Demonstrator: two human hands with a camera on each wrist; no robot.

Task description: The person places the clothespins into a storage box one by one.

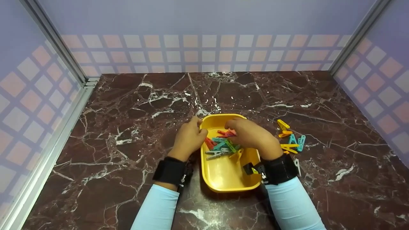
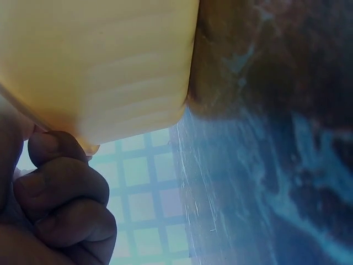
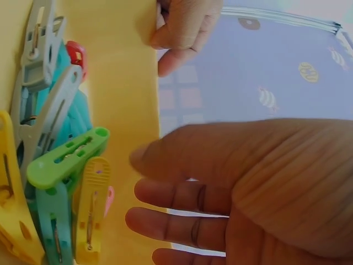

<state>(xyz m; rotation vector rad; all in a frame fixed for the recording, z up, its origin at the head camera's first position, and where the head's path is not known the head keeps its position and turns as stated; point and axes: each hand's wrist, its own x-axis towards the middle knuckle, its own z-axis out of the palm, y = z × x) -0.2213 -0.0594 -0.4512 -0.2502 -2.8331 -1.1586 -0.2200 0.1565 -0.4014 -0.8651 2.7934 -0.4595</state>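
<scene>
Marbled dark brown tabletop (image 1: 105, 195) extends across the lower part of the head frame; walls (image 1: 204, 19) with pale pink and white squares bound it at the top and both sides. A yellow tray (image 1: 220, 180) is positioned at lower centre, right of the midline.

Left hand (image 1: 189, 137): at the tray's left rim; the left wrist view shows the fingers curled, gripping the rim. Right hand (image 1: 250, 135): over the upper right of the tray; the right wrist view shows the fingers extended, thumb apart from them, nothing pinched.

Tray contents: a heap of clothespins, including red (image 1: 210, 143), grey (image 3: 49, 118), green (image 3: 66, 160), teal and yellow units, lying in the tray's middle and upper portion.

Outside the tray, at right of the frame: loose clothespins (image 1: 301, 143) in yellow, orange and teal. Each wrist carries a black band (image 1: 169, 172) above a light blue sleeve (image 1: 156, 209).
</scene>
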